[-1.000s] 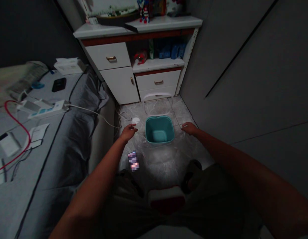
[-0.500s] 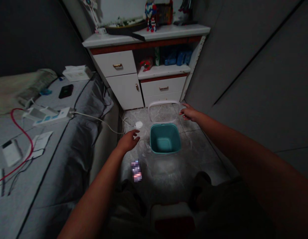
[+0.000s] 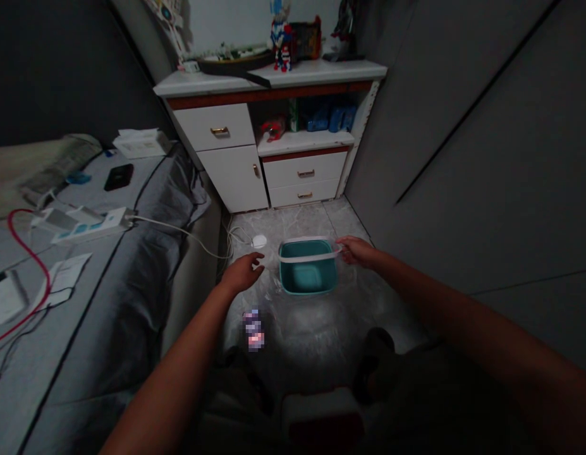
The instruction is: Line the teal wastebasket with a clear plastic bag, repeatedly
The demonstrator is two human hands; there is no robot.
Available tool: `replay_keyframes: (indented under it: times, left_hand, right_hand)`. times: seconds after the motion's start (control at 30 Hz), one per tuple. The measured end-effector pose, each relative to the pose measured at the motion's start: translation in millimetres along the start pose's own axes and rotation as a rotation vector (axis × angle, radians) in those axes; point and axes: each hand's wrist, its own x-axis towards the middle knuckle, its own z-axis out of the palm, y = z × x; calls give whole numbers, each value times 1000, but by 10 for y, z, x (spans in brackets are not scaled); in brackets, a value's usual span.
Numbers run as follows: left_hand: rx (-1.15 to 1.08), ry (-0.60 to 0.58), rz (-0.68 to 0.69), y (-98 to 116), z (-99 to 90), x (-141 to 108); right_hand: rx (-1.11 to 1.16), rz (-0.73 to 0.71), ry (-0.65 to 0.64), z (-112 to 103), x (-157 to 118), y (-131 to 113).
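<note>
A teal bin point(image 3: 308, 292) stands on the grey tiled floor, its inside visible and bare. Over its back half is a white rim ring point(image 3: 306, 258), tilted, with its near bar crossing above the opening. My right hand point(image 3: 358, 251) pinches this ring at its right end. To the left of the bin, apart from it, hovers my left hand point(image 3: 245, 272) with fingers loosely apart and nothing in them. Whether the ring touches the bin at the back is unclear.
A bed point(image 3: 145, 253) on the left bears a power strip point(image 3: 93, 227), a phone point(image 3: 119, 177) and a tissue box point(image 3: 141, 144). Ahead stands a white cabinet point(image 3: 232, 177). A white puck with cable point(image 3: 259, 241) and a blurred-out device point(image 3: 253, 330) lie on the floor. Grey panels rise at right.
The white ring has come down and nearer, from standing up behind the bin to over its opening, with my right hand on it. My left hand has barely moved.
</note>
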Motion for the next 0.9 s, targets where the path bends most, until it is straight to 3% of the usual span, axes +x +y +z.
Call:
replay_keyframes:
  times: [0.1,0.23,0.4,0.6,0.77,0.9]
  left_hand:
    - [19,-21,32,71,41,-6]
    - [28,-61,68,198,166,-17]
    - [115,-140,87,315,390,2]
    - [186,-207,128,265,675,55]
    - [120,-247,126,192,940,68]
    - [88,-242,140,168,1041,65]
  right_hand:
    - [67,83,-12,140,-142,257]
    - [-125,108,-3,278,-193,609]
    - [-314,-7,-26,415,-234,946]
    - [-681,-301,-22,538,-473,986]
    - [-953,-350,-107,643,-620,1043]
    - [-945,-383,-165,689,-636,1138]
